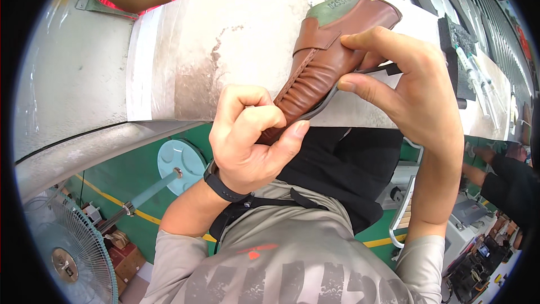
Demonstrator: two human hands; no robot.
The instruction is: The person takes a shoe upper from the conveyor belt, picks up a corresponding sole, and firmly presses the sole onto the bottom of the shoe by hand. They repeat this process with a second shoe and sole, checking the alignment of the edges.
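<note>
Left-hand grip: the bare left hand [247, 135] is curled closed around the toe end of a brown, creased leather shoe [315, 79], thumb by the sole edge.
Right-hand grip: the bare right hand [422, 79] makes a loose C, index tip on the leather, thumb on a thin, dark, flexible sole [325, 103]; how firmly it pinches, I cannot tell.
Shoe's place: slanted across the bench's front edge, toe overhanging it, heel end toward the far edge, with a green hard last [337, 8] inside.
Sole's lie: along the shoe's right side; its heel end appears to stand away from the leather.
Handling: best to keep the toe steady on the left, line up the sole's edge before pressing, and spread finger pressure so the leather isn't marked.
Hidden: the left fingers cover the toe, so alignment there cannot be checked.
Left of the bench: a pale-blue caged fan [67, 247], below the front edge.
Bench: a pale, stained worktop [169, 67].
Right end: a black, rough-textured block [458, 36] and slim white-and-green tubes [478, 81] crowd the right hand's outer side.
</note>
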